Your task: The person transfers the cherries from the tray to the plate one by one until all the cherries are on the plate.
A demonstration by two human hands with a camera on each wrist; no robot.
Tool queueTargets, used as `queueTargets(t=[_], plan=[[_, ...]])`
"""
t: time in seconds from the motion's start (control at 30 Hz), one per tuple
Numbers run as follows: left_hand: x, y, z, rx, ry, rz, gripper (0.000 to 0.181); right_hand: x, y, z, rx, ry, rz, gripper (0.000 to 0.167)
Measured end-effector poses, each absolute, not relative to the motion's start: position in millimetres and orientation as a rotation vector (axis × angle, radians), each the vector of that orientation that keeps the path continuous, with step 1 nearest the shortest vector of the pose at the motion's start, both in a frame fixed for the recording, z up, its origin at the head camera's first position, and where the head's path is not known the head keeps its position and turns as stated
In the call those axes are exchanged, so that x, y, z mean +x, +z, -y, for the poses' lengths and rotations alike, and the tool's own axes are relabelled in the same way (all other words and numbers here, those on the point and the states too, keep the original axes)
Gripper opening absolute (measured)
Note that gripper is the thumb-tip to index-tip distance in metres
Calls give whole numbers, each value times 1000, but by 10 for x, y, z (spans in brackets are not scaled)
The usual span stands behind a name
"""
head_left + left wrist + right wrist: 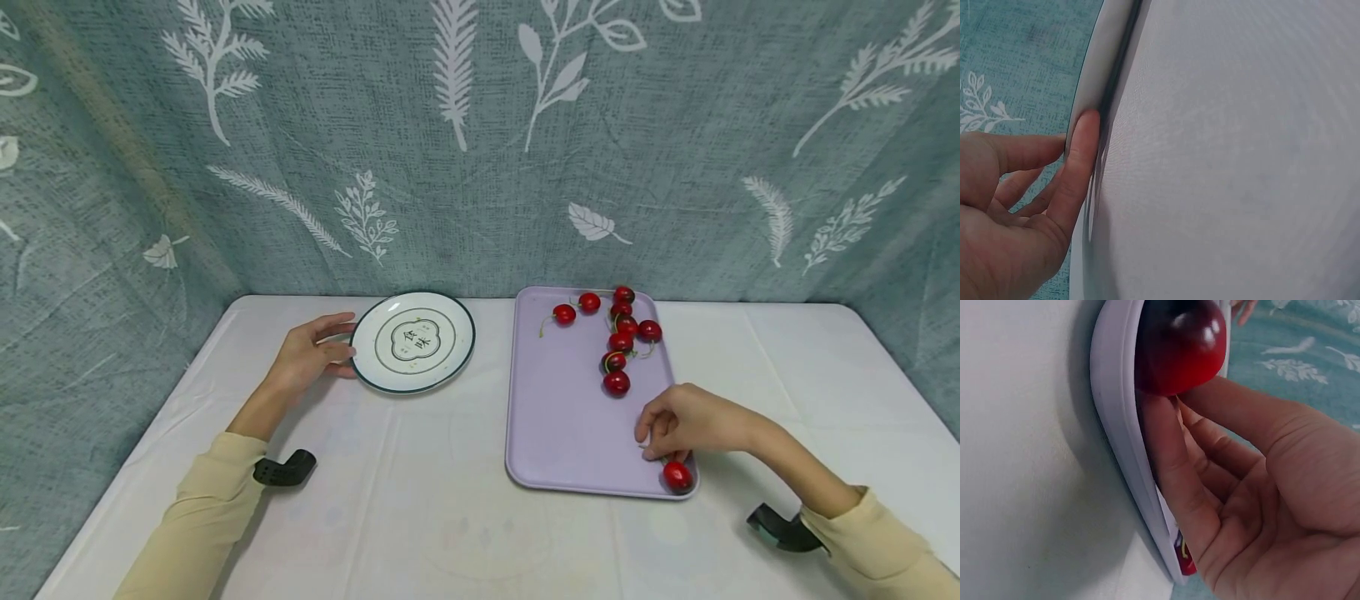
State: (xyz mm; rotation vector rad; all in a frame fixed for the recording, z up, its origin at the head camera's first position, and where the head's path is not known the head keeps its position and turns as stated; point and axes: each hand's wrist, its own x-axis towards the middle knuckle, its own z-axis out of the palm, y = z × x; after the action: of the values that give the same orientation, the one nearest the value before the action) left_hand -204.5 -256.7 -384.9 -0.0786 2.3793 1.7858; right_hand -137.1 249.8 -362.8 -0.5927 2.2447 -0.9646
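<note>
right grip (686,423) pinches cherry (678,478) — left (309,354) holds plate (378,369).

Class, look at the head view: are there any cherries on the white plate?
No, the plate shows only its printed design, while the cluster of cherries lies on the purple tray.

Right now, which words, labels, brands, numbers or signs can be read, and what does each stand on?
"味", probably: on the round, glossy white plate with a dark rim.
Large character beside it: too blurred to be sure.
Smaller marks around them: too small to read.
No other text is legible.
</note>
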Motion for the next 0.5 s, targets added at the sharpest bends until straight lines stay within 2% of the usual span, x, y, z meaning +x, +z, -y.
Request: queueTargets(t=[0.3,0.5], plan=[[-2042,-3840,2557,-102,1815,-2355,74,-1373,-3629,-2550,-638,-1072,-2183,18],[-2049,-3862,2575,-100,1824,-2343,71,-1386,-3595,-2546,-610,-1150,-2168,17]])
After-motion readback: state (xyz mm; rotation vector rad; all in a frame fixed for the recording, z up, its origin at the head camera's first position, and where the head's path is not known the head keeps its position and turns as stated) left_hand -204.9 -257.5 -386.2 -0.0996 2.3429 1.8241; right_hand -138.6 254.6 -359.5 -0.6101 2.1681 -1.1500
